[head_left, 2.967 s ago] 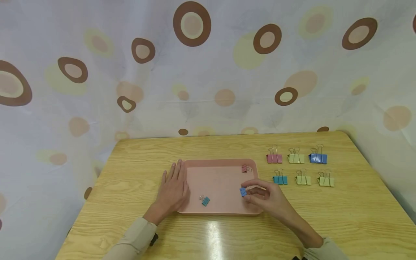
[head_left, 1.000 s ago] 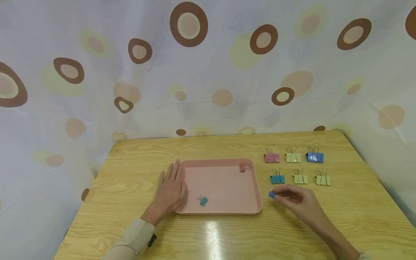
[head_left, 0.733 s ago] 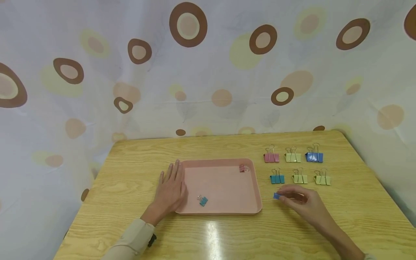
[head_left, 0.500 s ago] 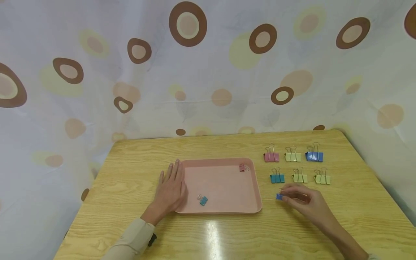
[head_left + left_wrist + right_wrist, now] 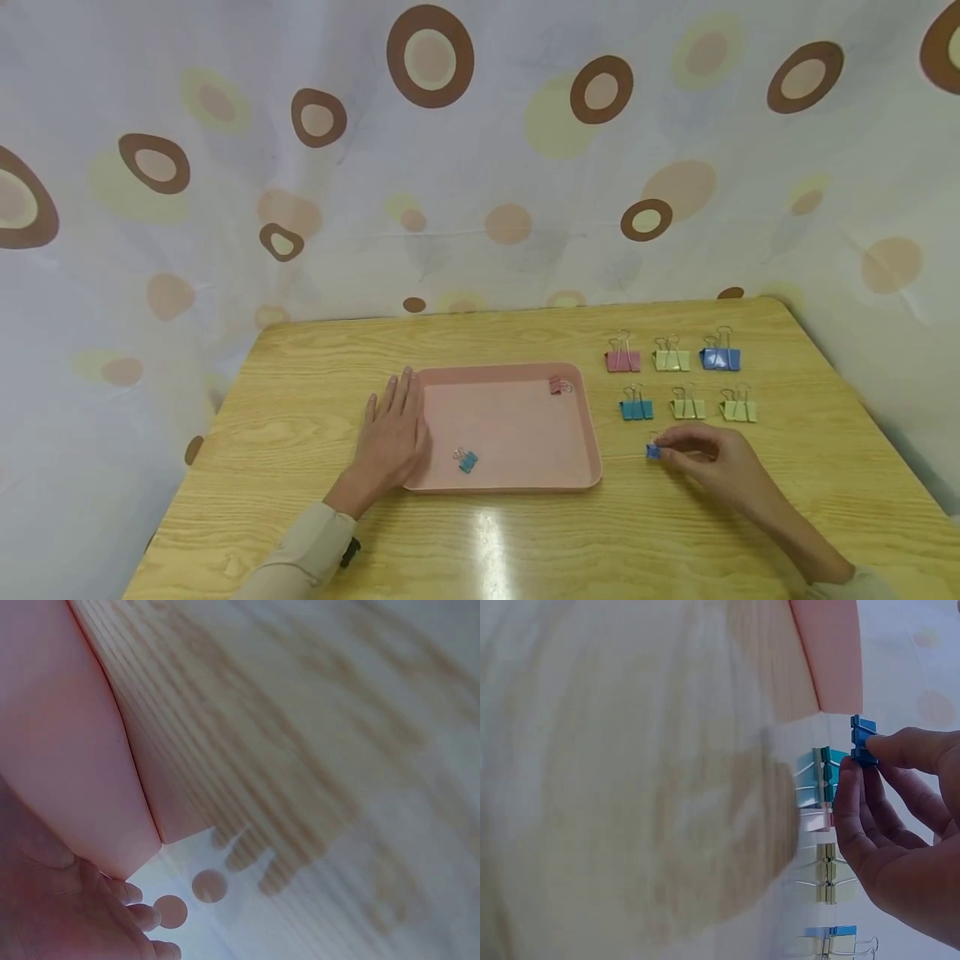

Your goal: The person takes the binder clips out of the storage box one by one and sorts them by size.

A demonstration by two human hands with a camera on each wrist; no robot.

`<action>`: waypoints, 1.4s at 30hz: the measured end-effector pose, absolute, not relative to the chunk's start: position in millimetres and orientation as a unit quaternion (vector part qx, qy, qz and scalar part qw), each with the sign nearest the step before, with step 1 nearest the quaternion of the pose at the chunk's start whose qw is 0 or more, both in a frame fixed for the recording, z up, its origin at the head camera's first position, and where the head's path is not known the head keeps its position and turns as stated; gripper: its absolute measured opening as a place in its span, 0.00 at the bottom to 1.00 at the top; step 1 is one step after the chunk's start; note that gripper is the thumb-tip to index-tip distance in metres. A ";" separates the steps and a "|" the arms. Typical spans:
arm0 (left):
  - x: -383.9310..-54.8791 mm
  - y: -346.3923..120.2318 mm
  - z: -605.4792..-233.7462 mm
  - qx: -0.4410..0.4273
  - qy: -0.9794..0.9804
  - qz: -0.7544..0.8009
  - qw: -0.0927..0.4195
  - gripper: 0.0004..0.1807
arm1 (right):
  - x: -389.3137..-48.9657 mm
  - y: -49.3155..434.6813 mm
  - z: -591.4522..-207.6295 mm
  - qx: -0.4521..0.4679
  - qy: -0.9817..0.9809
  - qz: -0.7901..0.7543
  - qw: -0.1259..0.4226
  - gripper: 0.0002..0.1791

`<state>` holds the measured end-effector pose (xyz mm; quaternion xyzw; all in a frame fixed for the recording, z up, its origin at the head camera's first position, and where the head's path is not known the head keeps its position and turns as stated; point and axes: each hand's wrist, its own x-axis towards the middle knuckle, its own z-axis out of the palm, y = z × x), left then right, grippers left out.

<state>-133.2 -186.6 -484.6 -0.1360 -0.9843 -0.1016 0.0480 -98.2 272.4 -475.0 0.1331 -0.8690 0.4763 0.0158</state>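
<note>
Between the thumb and fingertips of my right hand [image 5: 716, 462] a small blue binder clip [image 5: 653, 451] is pinched, just in front of the teal binder clip [image 5: 637, 409]. The right wrist view shows the same blue clip [image 5: 863, 741] upright in the pinch. My left hand [image 5: 390, 437] lies with straight fingers along the left edge of the pink tray [image 5: 510, 487]; the left wrist view has its fingers against the tray's side wall [image 5: 90, 750]. Inside the tray are a small teal binder clip [image 5: 466, 461] near the front and a small pink one [image 5: 557, 386] in the back right corner.
Right of the tray, larger binder clips stand in two rows. The back row has a pink clip [image 5: 622, 360], a pale yellow clip [image 5: 671, 359] and a blue clip [image 5: 721, 358]. Two more yellow clips follow the teal one. A patterned curtain [image 5: 465, 167] hangs behind the table.
My right hand has carried the small blue binder clip out of the tray, rightward to the table in front of the teal clip. My left hand keeps its place at the tray.
</note>
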 end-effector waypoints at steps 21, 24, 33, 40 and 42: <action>-132.7 -187.7 -485.4 -0.131 -0.985 -0.102 0.038 0.34 | -112.3 267.9 -479.1 0.128 -0.902 0.410 -0.035 0.04; -132.3 -187.8 -485.3 -0.130 -0.986 -0.102 0.037 0.34 | -112.1 267.6 -479.0 0.128 -0.904 0.405 -0.034 0.04; -133.1 -187.0 -485.4 -0.132 -0.986 -0.095 0.033 0.34 | -106.2 265.0 -471.1 0.102 -0.908 0.404 -0.034 0.11; -133.3 -186.3 -483.3 -0.135 -0.986 -0.094 0.040 0.34 | -103.8 257.9 -463.0 0.135 -0.893 0.425 0.055 0.10; -133.4 -186.1 -482.8 -0.135 -0.985 -0.094 0.041 0.34 | -102.9 251.9 -457.2 0.145 -0.883 0.442 0.056 0.10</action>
